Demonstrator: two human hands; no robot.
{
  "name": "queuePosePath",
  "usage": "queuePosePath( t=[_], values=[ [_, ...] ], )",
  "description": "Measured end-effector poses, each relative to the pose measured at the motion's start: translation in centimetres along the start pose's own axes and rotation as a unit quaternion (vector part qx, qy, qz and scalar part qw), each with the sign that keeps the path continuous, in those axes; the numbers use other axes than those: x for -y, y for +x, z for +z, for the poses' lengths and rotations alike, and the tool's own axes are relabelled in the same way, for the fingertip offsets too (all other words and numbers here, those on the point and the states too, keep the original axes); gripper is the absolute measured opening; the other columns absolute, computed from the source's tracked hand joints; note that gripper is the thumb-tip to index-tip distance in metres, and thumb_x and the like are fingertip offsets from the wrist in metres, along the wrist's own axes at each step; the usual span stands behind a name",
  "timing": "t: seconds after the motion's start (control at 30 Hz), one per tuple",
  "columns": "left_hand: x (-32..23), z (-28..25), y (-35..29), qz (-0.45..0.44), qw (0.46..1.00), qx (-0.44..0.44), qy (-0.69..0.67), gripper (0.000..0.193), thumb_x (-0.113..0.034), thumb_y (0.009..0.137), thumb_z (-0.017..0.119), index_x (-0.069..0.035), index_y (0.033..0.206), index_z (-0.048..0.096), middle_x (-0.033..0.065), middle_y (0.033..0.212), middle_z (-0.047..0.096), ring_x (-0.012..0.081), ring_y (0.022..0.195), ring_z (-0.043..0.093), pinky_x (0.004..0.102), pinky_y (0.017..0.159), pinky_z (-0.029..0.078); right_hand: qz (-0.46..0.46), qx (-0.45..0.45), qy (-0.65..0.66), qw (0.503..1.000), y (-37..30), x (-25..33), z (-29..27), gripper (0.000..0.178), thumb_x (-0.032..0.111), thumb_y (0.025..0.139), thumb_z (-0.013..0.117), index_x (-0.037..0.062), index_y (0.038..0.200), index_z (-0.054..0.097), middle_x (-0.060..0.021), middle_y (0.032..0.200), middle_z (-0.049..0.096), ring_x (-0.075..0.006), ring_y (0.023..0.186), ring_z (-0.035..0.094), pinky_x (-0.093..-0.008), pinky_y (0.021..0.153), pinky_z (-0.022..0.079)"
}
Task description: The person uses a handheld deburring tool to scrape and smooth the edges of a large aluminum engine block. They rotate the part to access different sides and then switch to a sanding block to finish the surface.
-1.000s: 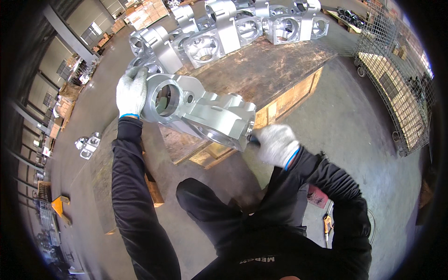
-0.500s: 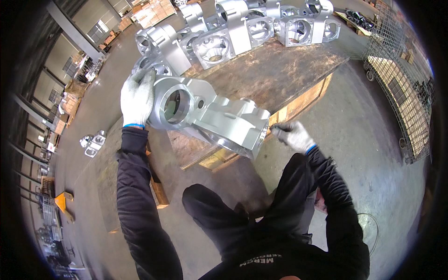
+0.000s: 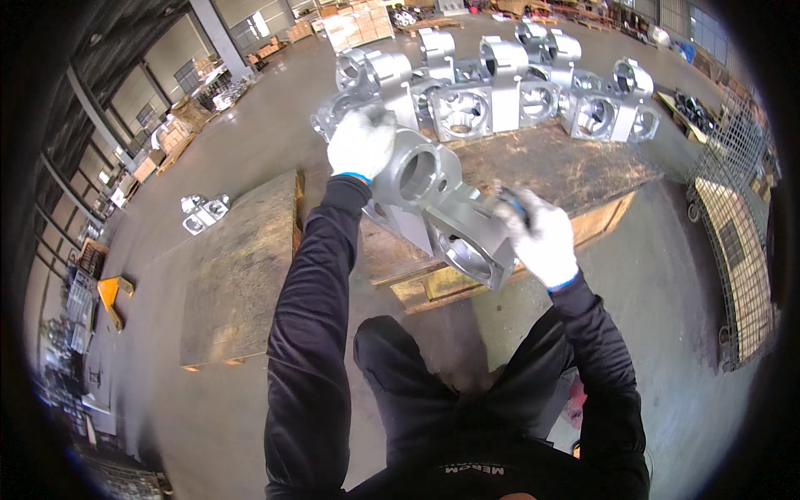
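Two gloved hands are standing apart at one metal casting [image 3: 467, 212], which is lying between them at a slant, over the near edge of a wooden tabletop [image 3: 575, 167]. The left hand [image 3: 362, 146] is resting on the casting's ringed end; its fingertips are blurring, so I cannot tell whether they are clamping. The right hand [image 3: 540, 237] is curling its fingers around one small dark tool [image 3: 518, 206], too small to identify, just over the casting's other end. Beyond both hands, at least five more castings [image 3: 462, 115] are standing on the tabletop; they are overlapping, so an exact count is not showing. To the left of the left hand, one low wooden platform [image 3: 242, 275] is lying on the floor [image 3: 450, 312], with a little cluster of metal parts [image 3: 204, 215] beyond its far edge, and one yellow jack [image 3: 110, 296] is sitting farther out. Well to the right of the right hand, one wire cart [image 3: 733, 233] is standing. Two dark-trousered legs [image 3: 400, 362] are spreading below the hands.
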State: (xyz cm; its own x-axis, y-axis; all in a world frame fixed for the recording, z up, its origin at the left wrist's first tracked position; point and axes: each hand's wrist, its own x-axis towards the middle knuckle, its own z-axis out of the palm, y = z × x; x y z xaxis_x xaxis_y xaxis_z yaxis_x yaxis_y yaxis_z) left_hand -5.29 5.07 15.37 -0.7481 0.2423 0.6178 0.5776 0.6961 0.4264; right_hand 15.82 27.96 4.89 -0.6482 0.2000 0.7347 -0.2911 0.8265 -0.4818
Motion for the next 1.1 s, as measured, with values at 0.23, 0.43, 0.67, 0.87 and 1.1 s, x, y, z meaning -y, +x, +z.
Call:
queuePosePath(
  t=[0.23, 0.43, 0.67, 0.87, 1.1],
  values=[
    [0.0, 0.0, -0.1, -0.009, 1.0, -0.006, -0.012, 0.044, -0.039, 0.099, 0.06, -0.005, 0.121, 0.078, 0.0225, 0.117, 0.077, 0.0405, 0.113, 0.072, 0.0464, 0.1, 0.054, -0.137, 0.086, -0.196, 0.967, 6.7, 1.7, 6.1, 0.029, 0.035, 0.097, 0.074, 0.0138, 0.117, 0.076, -0.0148, 0.084, 0.074, -0.0336, 0.073, 0.074, -0.0447, 0.067, 0.058],
    [1.0, 1.2, 0.2, 0.015, 1.0, -0.024, -0.006, 0.042, -0.039, 0.1, 0.061, -0.007, 0.121, 0.078, 0.0215, 0.12, 0.076, 0.0401, 0.117, 0.07, 0.045, 0.102, 0.053, -0.105, 0.073, -0.213, 0.969, 6.1, 0.5, 7.5, 0.036, 0.042, 0.1, 0.067, 0.0128, 0.119, 0.075, -0.0147, 0.091, 0.075, -0.0351, 0.079, 0.075, -0.0478, 0.075, 0.058],
    [1.3, 1.7, 0.1, 0.068, 0.993, -0.047, 0.084, 0.04, -0.04, 0.1, 0.06, -0.01, 0.118, 0.079, 0.0168, 0.116, 0.077, 0.0367, 0.115, 0.071, 0.0445, 0.101, 0.055, -0.056, 0.13, -0.283, 0.949, 3.3, 3.6, 8.7, 0.03, 0.038, 0.101, 0.063, 0.0089, 0.106, 0.071, -0.0156, 0.086, 0.075, -0.0337, 0.074, 0.075, -0.0489, 0.067, 0.058],
    [-0.1, 1.0, -0.2, -0.018, 0.999, -0.028, 0.03, 0.042, -0.041, 0.098, 0.061, -0.01, 0.12, 0.079, 0.0176, 0.12, 0.077, 0.0369, 0.117, 0.071, 0.0442, 0.102, 0.055, -0.11, 0.116, -0.339, 0.927, 1.1, 8.4, 8.9, 0.017, 0.018, 0.093, 0.061, 0.003, 0.095, 0.068, -0.0131, 0.072, 0.071, -0.0302, 0.066, 0.073, -0.0454, 0.061, 0.056],
    [-0.8, 0.0, -0.4, -0.031, 0.999, -0.011, 0.005, 0.045, -0.041, 0.098, 0.059, -0.009, 0.125, 0.078, 0.0191, 0.125, 0.076, 0.0378, 0.121, 0.069, 0.0446, 0.102, 0.054, -0.236, 0.129, -0.191, 0.944, 6.0, 12.4, 5.2, 0.013, 0.018, 0.083, 0.065, 0.0095, 0.082, 0.076, -0.012, 0.073, 0.072, -0.0292, 0.07, 0.073, -0.0432, 0.064, 0.056]
  ],
)
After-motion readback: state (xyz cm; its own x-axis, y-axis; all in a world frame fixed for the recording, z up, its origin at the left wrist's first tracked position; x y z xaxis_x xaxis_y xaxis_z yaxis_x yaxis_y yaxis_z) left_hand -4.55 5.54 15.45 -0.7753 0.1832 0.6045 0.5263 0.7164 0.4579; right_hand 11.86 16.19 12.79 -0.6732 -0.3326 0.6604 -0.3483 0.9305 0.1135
